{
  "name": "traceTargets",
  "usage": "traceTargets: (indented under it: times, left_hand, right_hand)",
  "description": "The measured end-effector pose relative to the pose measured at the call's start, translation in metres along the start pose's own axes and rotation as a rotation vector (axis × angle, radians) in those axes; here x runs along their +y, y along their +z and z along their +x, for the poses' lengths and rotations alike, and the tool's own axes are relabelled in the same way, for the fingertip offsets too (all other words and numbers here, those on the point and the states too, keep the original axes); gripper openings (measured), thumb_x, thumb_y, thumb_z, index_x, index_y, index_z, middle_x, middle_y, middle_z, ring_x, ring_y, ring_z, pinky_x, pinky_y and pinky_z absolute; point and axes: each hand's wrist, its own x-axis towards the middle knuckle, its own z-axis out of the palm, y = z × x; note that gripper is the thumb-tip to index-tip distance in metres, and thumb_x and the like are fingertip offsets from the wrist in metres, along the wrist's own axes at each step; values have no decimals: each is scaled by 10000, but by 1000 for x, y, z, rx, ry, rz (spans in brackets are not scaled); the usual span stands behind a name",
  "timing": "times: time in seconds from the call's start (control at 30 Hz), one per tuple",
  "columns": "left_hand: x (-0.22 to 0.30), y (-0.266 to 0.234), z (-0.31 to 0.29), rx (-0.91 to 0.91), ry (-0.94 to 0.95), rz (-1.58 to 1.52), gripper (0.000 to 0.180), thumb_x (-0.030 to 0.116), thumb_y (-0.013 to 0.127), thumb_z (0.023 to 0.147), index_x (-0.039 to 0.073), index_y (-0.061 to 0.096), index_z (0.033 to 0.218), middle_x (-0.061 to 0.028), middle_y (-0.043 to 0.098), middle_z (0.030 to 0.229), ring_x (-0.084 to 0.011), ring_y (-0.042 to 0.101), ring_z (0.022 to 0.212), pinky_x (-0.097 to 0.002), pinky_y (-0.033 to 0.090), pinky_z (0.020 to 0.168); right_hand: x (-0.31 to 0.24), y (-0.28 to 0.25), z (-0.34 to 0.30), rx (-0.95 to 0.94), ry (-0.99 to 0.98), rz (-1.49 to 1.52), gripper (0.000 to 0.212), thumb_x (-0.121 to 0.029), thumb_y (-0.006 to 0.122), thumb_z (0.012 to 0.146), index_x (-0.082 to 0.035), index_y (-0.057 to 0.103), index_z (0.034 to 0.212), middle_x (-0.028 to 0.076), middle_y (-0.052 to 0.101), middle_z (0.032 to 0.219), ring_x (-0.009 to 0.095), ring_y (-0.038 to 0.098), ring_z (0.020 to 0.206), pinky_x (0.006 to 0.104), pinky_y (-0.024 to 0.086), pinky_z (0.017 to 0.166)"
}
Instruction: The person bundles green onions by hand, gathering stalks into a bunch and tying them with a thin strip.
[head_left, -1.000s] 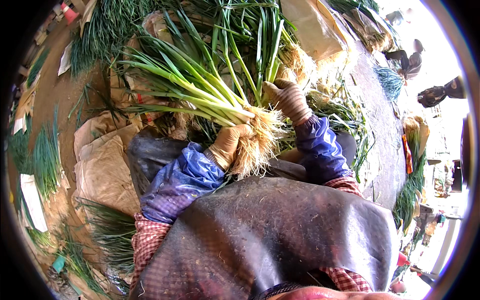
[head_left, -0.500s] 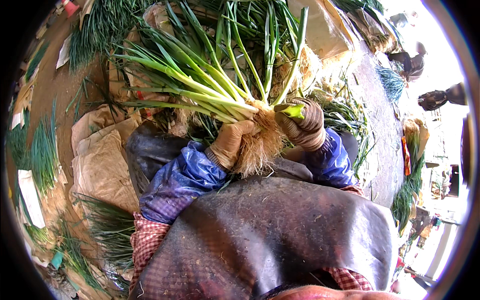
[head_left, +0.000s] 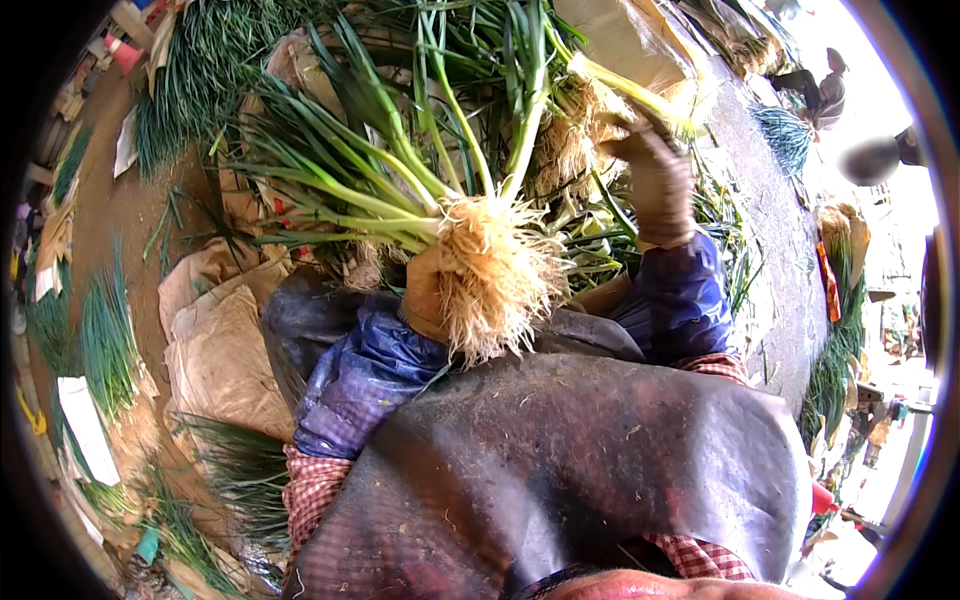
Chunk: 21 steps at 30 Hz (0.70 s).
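Observation:
My gloved left hand (head_left: 426, 295) is closed around a bunch of green onions (head_left: 410, 200) just below their roots. The pale, stringy roots (head_left: 495, 275) face me and cover most of the fingers, while the green leaves fan out away from me. To the right, my right hand (head_left: 657, 185), in a brown striped glove, is raised and blurred with its fingers apart. A single green onion stalk (head_left: 635, 92) lies just beyond its fingertips, over another rooted bunch (head_left: 580, 130). Nothing shows in the right palm.
Loose green leaves (head_left: 715, 215) lie right of my knees. Brown sacking (head_left: 225, 350) is on the left. More onion bundles (head_left: 105, 340) spread over the floor at left, and others (head_left: 840, 340) line the right side. A dark apron (head_left: 540, 450) covers my lap.
My right hand has left the bunch and swung up and right, its fingers opening. A stalk now appears beyond it. My left hand has tipped the bunch, turning the roots toward me.

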Motion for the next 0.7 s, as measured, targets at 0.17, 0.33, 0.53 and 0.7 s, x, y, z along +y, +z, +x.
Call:
traceTargets:
  times: [0.17,0.33,0.53,0.7]
  left_hand:
    - [-8,-8,5,119,-60,-20,380,197,566,762,30,568,1103,-98,623,923,-255,620,807,-399,542,743]
    - [-9,-33,3,131,-80,-49,424,69,566,750,-6,529,1165,-133,632,979,-260,634,869,-397,549,808]
    - [-17,-7,0,302,-97,0,521,88,658,735,8,519,1231,-115,616,1100,-262,615,1002,-397,517,930]
    - [-12,-13,-1,117,-125,93,416,233,601,762,45,552,1130,-93,609,908,-240,615,806,-401,538,759]
  right_hand:
    - [91,28,-19,-428,653,227,454,-399,659,878,-74,599,1189,71,663,1073,191,612,985,346,484,875]
    - [114,47,-5,-368,310,-175,163,-96,631,878,13,649,996,38,670,840,98,610,700,243,508,642]
    - [56,75,-38,-199,224,52,114,-7,690,838,-12,642,941,1,661,844,71,591,744,232,495,654]
    - [29,67,-3,-265,416,668,473,-313,620,911,5,542,1252,92,625,773,133,611,604,180,459,480]
